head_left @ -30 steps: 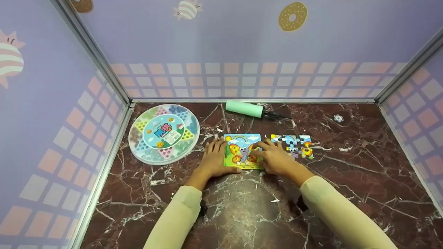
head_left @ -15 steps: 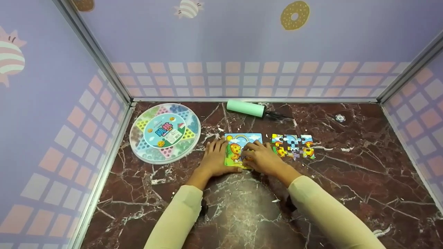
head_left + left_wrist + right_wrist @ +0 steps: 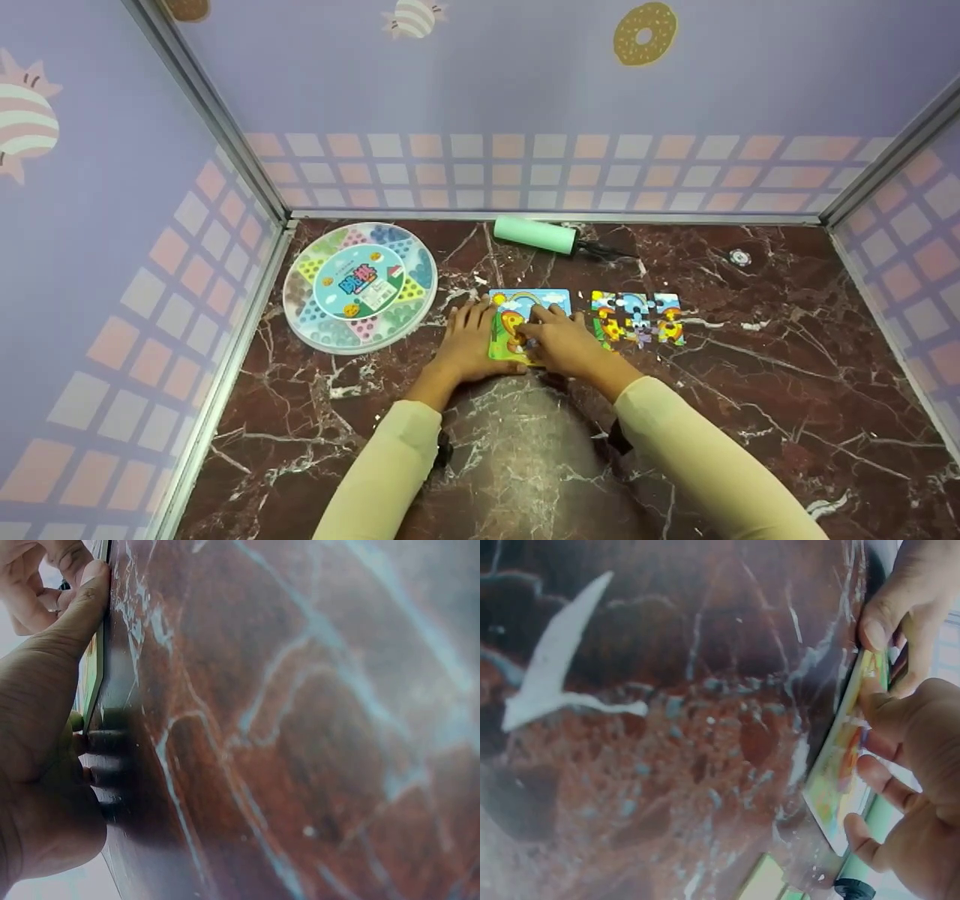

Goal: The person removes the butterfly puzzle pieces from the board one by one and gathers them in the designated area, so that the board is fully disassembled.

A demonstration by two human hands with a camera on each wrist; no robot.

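A colourful picture puzzle board (image 3: 501, 350) with a butterfly, sun and rainbow lies flat on the dark marbled surface. My left hand (image 3: 469, 347) rests at its left edge, fingers spread, with the thumb along the lower edge. Over the board's right half, my right hand (image 3: 568, 345) touches the picture with bent fingertips. The right wrist view shows its thumb (image 3: 881, 701) on the board, other fingers loosely bent; no piece is visible between them. To the board's right lie several jigsaw pieces (image 3: 636, 307) in rows, the lower left ones partly behind the right hand.
A round Chinese checkers set (image 3: 360, 285) with a clear lid sits at the back left. Behind the board lies a mint green hand pump (image 3: 535, 235) with a black end. A small round chip (image 3: 739, 258) is at the back right. Patterned walls enclose the surface.
My right hand has moved left across the board, from its right edge toward the middle. More of the pieces beside it now show. The left hand has stayed in place on the board's edge.
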